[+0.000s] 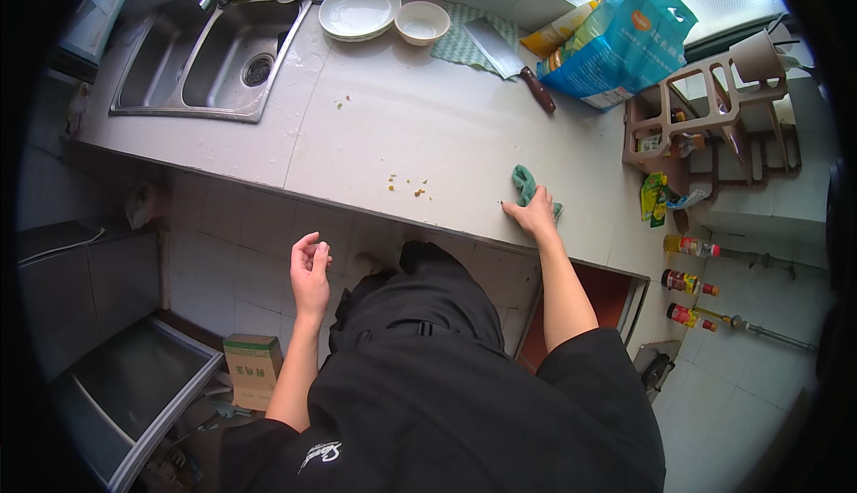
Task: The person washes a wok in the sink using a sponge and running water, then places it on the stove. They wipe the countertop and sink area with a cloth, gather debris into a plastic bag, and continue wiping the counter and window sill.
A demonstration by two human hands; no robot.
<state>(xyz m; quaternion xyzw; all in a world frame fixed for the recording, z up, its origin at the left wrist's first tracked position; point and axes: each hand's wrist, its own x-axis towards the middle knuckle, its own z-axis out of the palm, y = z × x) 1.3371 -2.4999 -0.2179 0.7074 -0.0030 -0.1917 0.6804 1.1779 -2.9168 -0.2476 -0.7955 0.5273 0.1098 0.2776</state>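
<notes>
My right hand [532,212] grips a crumpled green cloth [523,183] on the pale countertop [375,138], near its front edge. Left of that hand, small yellowish-brown crumbs [418,192] lie scattered on the counter. A few more bits [339,106] lie farther back, towards the sink. My left hand [312,272] hangs in front of the counter's edge with its fingers loosely curled; nothing shows in it. The cleaver [499,51] rests partly on a green patterned cloth [455,34], its brown wooden handle pointing towards me.
At the left is a double-bowl steel sink [258,114]. Stacked white plates [359,9] and a white bowl [422,23] stand at the back. A blue plastic bag [622,44] and a brown plastic rack [699,101] occupy the right. Several sauce bottles [683,282] stand beyond. A cardboard box [252,372] is below left.
</notes>
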